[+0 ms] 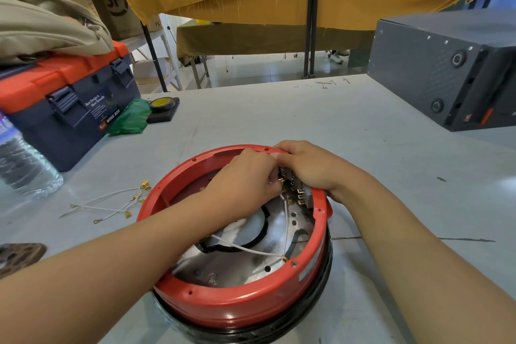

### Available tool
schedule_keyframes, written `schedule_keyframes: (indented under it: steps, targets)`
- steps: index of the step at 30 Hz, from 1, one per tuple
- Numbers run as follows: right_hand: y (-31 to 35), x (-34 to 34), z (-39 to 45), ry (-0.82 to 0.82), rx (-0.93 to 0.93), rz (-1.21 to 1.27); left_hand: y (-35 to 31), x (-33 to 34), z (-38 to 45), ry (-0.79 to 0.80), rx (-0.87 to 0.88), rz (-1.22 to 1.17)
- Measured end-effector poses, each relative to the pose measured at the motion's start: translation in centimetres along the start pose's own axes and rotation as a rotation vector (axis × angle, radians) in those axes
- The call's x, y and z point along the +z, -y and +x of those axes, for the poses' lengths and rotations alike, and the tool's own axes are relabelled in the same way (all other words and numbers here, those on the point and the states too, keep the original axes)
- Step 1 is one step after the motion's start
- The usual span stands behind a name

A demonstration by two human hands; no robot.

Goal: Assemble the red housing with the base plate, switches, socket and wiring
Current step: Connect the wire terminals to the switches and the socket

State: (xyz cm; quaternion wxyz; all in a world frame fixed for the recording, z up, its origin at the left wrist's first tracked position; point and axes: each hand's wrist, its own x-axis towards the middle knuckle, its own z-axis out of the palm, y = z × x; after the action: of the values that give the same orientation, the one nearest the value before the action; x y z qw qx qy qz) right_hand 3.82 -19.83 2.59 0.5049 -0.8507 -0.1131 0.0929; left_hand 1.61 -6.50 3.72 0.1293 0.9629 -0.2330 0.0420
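Two hands work at the far inner wall of the red housing (240, 307), which sits rim-up on a black ring (279, 335) on the grey table (279, 114). Left hand (245, 179): fingers curled, pinching a small brass terminal (280, 181) at the end of a white wire (286, 218). Right hand (307, 167): draped over the housing rim, fingers curled round the switch block (300, 193) mounted on the wall, steadying it from outside and above.

Switch block lies between the two hands, just beside the left fingertips; its row of brass tabs faces inward. Metal base plate (245, 262) is seated in the housing floor. A second white wire (237, 246) crosses the plate to a ring terminal (284, 257) at the near rim.

Risks, as judged:
- Tabs are crowded; terminal could go on the wrong tab, view is blocked by knuckles.
- Pushing at an angle could bend a tab or leave the connector half-seated.
- Hard push may shift the housing if the right hand slackens.
- Slack wire could snag on plate cut-outs.

Spare wires (111, 204) with brass ends lie on the table left of the housing, well apart from the grip.
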Motion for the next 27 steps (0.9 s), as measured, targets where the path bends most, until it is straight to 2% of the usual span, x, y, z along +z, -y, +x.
schedule_keyframes:
  steps: [14,21,27]
  targets:
    - [-0.3,0.1,0.2,0.007,0.022,0.079,0.3,0.4,-0.1,-0.076,-0.021,-0.123]
    - [-0.3,-0.9,-0.6,-0.308,-0.057,-0.114,0.9,0.4,0.0,-0.104,-0.053,-0.140]
    - [-0.4,-0.9,-1.0,-0.323,-0.072,-0.158,0.9,0.1,0.1,-0.076,-0.047,-0.164]
